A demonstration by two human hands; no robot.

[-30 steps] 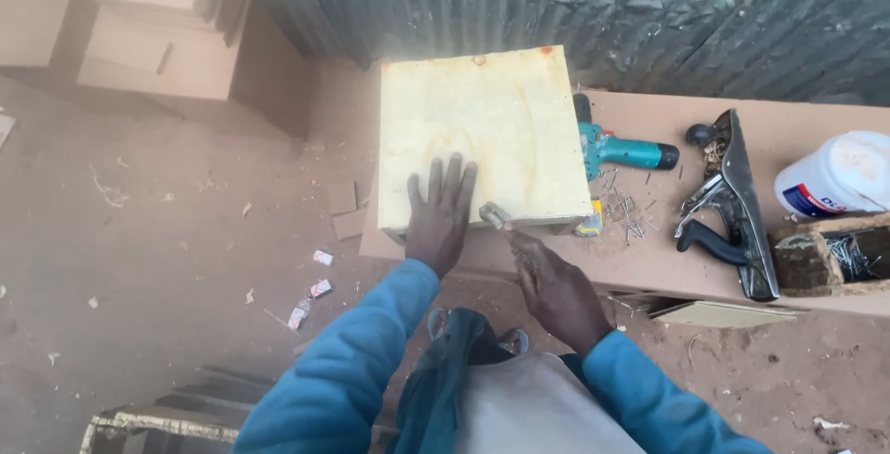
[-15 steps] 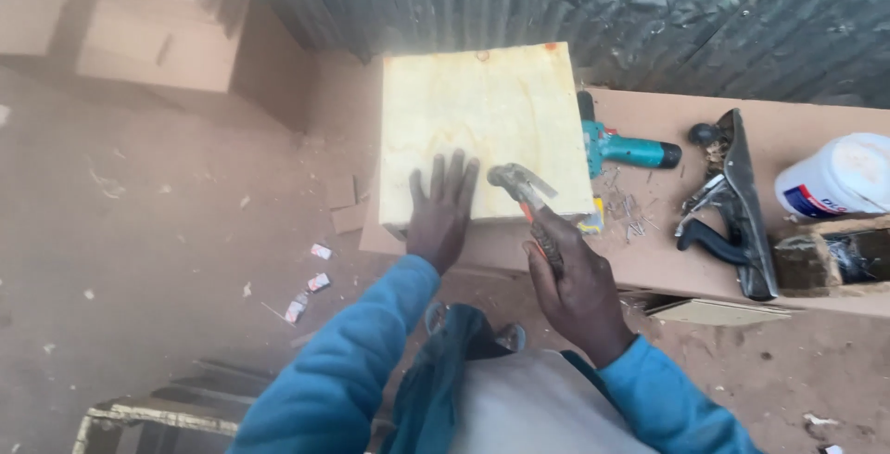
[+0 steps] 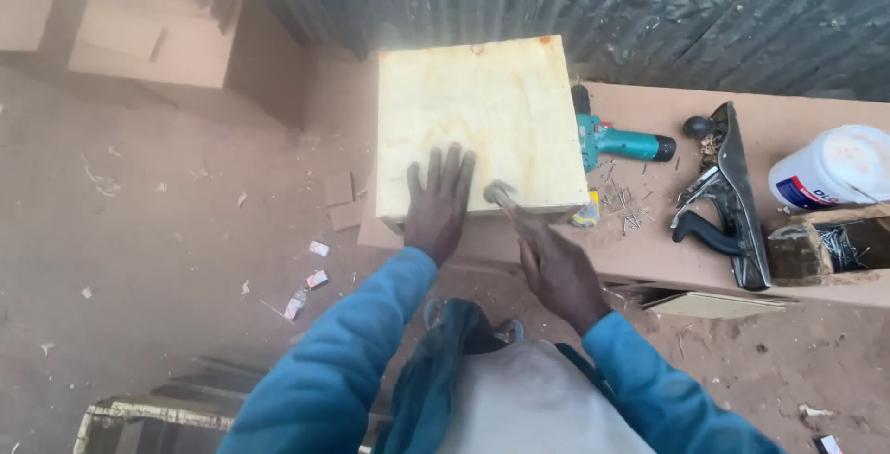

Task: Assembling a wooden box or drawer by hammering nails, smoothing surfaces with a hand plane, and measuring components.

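Looking down: a person in blue sleeves stands at a workbench (image 3: 816, 273) with a pale plywood box (image 3: 477, 120) on its left end.
Left hand: the left hand (image 3: 438, 202) lies flat and open, fingers spread, palm pressed on the near edge of the box top.
Right hand: the right hand (image 3: 556, 267) is closed around the handle of a hammer (image 3: 502, 196); the blurred head sits at the box's near edge, just right of the left hand.
Box: square, light yellow, standing on the bench against a corrugated metal wall (image 3: 649, 9).
Right of box: a teal cordless drill (image 3: 616, 143) lies just beside it, with loose nails (image 3: 623, 204) scattered near.
Further right: a black hand plane (image 3: 728, 199), then a white plastic tub (image 3: 834, 166) and a small wooden tray (image 3: 830, 248) of nails.
Floor: reddish dirt, with wood scraps (image 3: 338, 199).
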